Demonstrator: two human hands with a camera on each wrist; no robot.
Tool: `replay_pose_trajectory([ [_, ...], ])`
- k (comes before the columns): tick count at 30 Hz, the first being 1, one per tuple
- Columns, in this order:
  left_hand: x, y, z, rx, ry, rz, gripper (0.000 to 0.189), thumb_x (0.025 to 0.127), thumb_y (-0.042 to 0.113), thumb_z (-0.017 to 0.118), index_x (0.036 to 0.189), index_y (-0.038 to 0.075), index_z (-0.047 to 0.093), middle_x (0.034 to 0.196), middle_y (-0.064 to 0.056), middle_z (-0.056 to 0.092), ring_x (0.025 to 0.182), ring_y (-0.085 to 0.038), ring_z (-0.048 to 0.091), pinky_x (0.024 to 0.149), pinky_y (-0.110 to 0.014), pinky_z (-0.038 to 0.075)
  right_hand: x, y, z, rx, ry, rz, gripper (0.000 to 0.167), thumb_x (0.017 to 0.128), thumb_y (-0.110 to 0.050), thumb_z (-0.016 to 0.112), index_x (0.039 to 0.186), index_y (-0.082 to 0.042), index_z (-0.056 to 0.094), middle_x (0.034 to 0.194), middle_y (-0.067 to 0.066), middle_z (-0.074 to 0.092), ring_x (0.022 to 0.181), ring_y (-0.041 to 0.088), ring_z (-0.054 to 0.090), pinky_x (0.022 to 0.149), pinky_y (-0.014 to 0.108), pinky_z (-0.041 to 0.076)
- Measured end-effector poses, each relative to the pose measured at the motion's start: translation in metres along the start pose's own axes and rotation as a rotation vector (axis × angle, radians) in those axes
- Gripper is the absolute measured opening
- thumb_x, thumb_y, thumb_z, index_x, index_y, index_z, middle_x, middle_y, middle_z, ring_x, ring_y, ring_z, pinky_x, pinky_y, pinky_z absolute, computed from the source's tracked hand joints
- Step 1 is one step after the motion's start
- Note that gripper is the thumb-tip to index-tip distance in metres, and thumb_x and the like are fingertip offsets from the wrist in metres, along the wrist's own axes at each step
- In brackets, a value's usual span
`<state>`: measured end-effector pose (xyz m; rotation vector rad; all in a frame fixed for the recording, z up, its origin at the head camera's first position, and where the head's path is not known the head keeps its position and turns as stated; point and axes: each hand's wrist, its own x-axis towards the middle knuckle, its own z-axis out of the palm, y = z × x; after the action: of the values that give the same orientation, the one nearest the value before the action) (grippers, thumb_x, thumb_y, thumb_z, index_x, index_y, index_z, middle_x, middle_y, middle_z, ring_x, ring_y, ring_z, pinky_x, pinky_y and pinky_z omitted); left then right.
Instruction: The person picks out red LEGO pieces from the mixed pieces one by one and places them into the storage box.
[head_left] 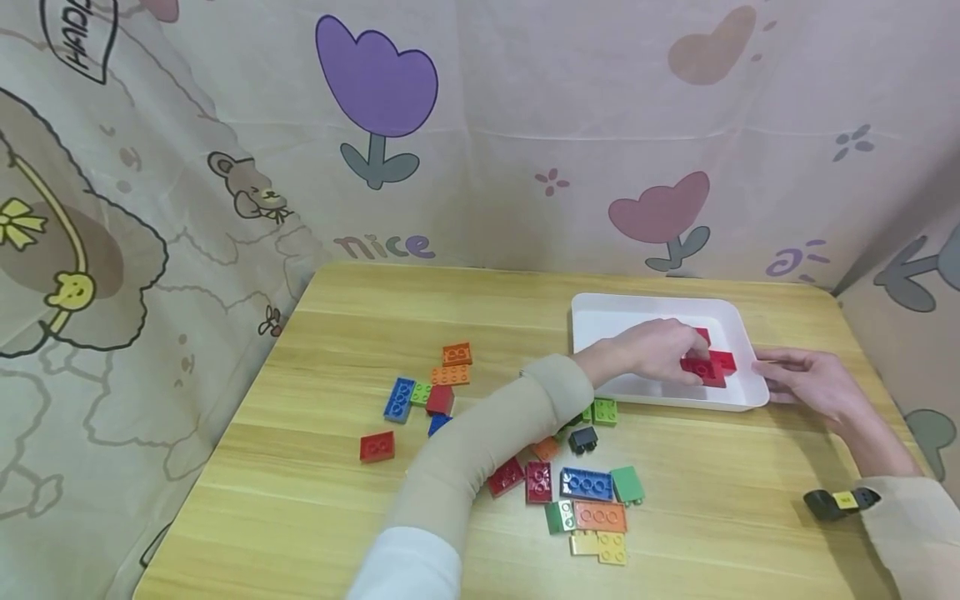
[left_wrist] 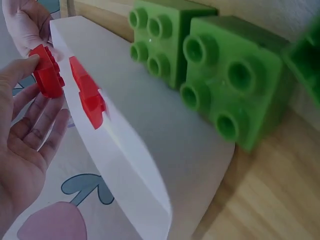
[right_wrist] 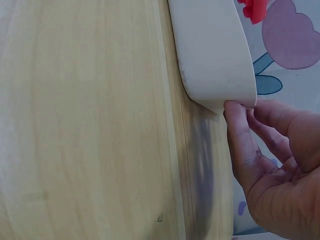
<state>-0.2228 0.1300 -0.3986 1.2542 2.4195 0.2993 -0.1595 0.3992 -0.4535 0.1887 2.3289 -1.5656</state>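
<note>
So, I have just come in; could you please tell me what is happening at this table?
A person's left hand holds a red studded plastic brick over a white rectangular plastic tray, where other red plastic bricks lie. The right hand grips the tray by its right end. More plastic bricks in several colours lie on the light wooden table outside the tray.

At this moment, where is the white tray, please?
In the head view, the white tray stands at the back right of the table; the right hand holds its right end.

Beige sleeves [head_left: 480,450]; black wrist device [head_left: 822,505], yellow label [head_left: 845,500].
</note>
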Motion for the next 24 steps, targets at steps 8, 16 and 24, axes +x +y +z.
replay_pose_trajectory([
  [8,0.013,0.006,0.008,-0.014,-0.023,-0.056,0.040,0.098,0.040,0.075,0.135,0.027,0.070,0.123,0.015,0.074,0.105,0.000,0.059,0.097,-0.009,0.045,0.000,-0.001,-0.001,0.003,-0.005,0.014,0.027,0.101,-0.023,0.073,0.097,-0.050,0.071,0.093,-0.033,0.071,0.082,-0.002,0.073,0.072,0.026,0.065],
  [16,0.018,0.009,0.014,0.013,-0.068,-0.096,0.036,0.097,0.042,0.076,0.130,0.029,0.072,0.114,0.015,0.074,0.098,-0.001,0.059,0.092,-0.011,0.046,-0.001,-0.001,-0.002,-0.022,-0.004,0.027,0.023,0.101,-0.027,0.073,0.099,-0.050,0.070,0.093,-0.036,0.068,0.083,-0.004,0.072,0.074,0.026,0.065],
  [24,0.022,0.011,0.020,0.028,-0.093,-0.132,0.035,0.096,0.043,0.076,0.129,0.032,0.072,0.114,0.016,0.072,0.098,0.000,0.059,0.091,-0.011,0.046,0.000,0.001,-0.002,-0.017,-0.005,0.011,0.027,0.102,-0.023,0.072,0.099,-0.050,0.070,0.093,-0.036,0.068,0.082,-0.004,0.072,0.073,0.025,0.065],
])
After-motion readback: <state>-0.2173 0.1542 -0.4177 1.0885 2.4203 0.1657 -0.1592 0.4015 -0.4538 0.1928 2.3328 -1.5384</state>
